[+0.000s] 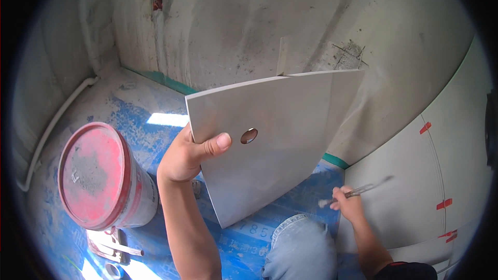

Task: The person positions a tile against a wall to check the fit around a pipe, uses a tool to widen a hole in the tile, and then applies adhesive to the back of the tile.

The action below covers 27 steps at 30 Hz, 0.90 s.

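Note:
My left hand point(181, 158) grips the left edge of a light grey wall tile point(285, 124), thumb on its face and fingers behind it. The tile is held up, tilted, in front of the bare wall. A round hole point(249, 136) goes through it near my thumb. Lower right, my right hand point(348, 203) is closed on a thin brush-like tool point(363, 189) with a pale end and a dark, blurred end; I cannot make out its exact kind. A narrow strip point(281, 56) shows above the tile's top edge.
A bucket with a red lid point(93, 176) stands at the left. A tray with a handled tool point(111, 246) and a roll point(114, 270) lie before it. A white pipe point(52, 122) runs along the left wall. Tiles with red clips point(444, 204) cover the right wall. Blue sheeting point(244, 249) covers the floor.

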Available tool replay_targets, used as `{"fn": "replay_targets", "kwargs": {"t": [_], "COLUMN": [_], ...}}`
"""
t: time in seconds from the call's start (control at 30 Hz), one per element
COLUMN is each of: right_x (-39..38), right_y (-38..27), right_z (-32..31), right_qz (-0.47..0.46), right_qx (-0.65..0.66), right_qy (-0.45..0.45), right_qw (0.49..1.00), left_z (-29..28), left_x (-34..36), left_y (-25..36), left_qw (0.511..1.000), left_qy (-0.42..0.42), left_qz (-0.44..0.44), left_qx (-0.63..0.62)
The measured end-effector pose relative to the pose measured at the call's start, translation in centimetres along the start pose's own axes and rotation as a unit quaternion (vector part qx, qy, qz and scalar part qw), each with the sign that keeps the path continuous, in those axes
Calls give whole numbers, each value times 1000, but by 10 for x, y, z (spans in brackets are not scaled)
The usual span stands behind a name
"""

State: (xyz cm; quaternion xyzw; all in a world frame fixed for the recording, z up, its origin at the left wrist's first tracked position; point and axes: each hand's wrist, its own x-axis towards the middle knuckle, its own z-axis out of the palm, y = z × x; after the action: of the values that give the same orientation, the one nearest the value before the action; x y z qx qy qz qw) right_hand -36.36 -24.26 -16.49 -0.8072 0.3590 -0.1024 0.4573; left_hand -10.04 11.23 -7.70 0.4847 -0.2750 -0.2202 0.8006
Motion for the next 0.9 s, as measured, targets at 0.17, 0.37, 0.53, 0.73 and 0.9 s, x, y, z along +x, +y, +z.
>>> {"fn": "replay_targets", "kwargs": {"t": [0.17,0.37,0.53,0.73,0.9], "right_x": [-12,-43,-58,74,193], "right_y": [153,330,339,200,43], "right_z": [-12,-2,9,-3,-42], "right_qz": [203,-93,486,161,-164], "right_qx": [-251,-507,-217,-252,156], "right_qy": [-125,-458,-338,-180,143], "right_qw": [938,724,777,937,963], "left_z": [17,4,6,-33,51], "left_x": [-2,-26,-24,-51,-45], "left_y": [4,0,-11,-20,-26], "left_qw": [999,980,933,907,854], "left_qy": [-27,181,334,406,447], "left_qz": [19,-1,58,87,204], "left_qx": [-9,87,121,66,170]}}
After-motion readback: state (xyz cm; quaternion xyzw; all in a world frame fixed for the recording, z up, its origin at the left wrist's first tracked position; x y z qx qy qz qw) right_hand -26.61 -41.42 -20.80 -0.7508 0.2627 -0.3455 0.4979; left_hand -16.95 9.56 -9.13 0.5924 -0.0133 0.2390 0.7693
